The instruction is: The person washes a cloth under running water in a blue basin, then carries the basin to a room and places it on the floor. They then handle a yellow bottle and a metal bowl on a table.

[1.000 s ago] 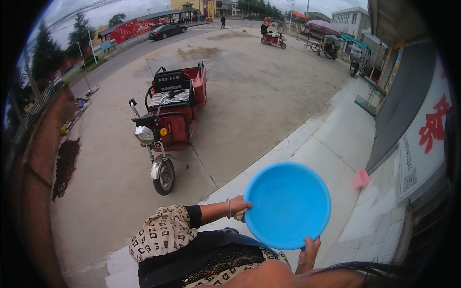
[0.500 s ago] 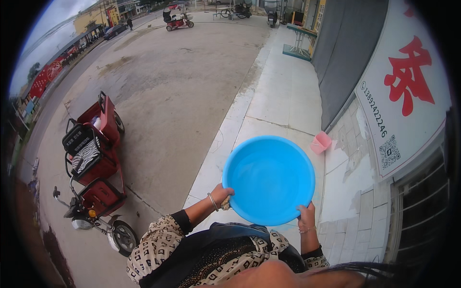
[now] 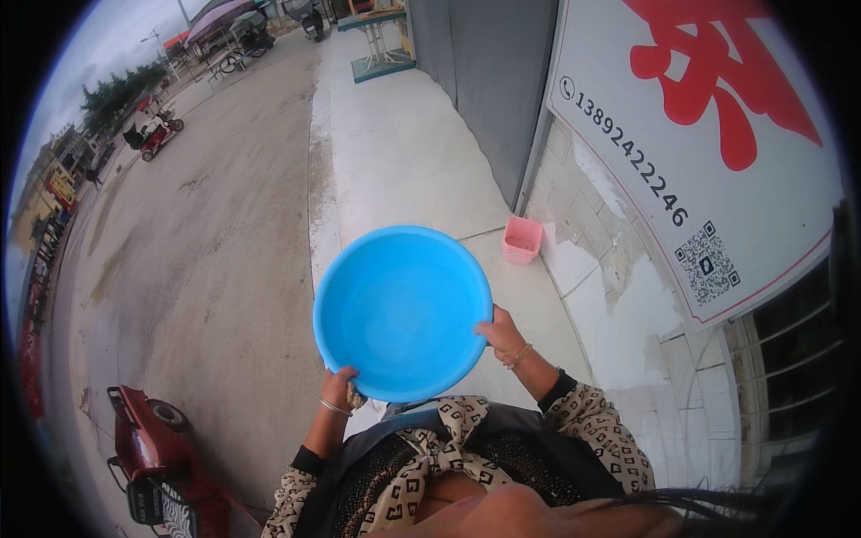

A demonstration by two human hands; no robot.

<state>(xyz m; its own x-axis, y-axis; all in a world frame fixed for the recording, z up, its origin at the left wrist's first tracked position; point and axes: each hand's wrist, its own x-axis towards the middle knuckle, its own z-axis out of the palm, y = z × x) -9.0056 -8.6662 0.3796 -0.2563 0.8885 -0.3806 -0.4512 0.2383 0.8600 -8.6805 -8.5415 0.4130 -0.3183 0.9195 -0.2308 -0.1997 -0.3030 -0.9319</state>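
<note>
A round, bright blue plastic basin [image 3: 399, 305] is held out in front of my body, its inside facing up. My left hand [image 3: 338, 388] grips its near left rim, thumb over the edge. A small tan, crumpled thing [image 3: 357, 397] shows beside those fingers; its kind I cannot make out. On the right side of the rim, my right hand [image 3: 503, 335] is closed with the thumb on top and the fingers hidden underneath. Whether the pale sheen on the basin's bottom is water, I cannot tell.
A small pink bucket [image 3: 522, 240] stands on the pale pavement by the wall. A large white sign [image 3: 628, 161] leans in at the right, above a barred window [image 3: 789, 359]. Lower left is a red cargo tricycle [image 3: 148, 439]; a green-edged table [image 3: 372, 22] stands farther off.
My view has turned right, so the tricycle slid toward the lower left and the sign looms larger. The basin, still in both hands, sits farther left in the picture.
</note>
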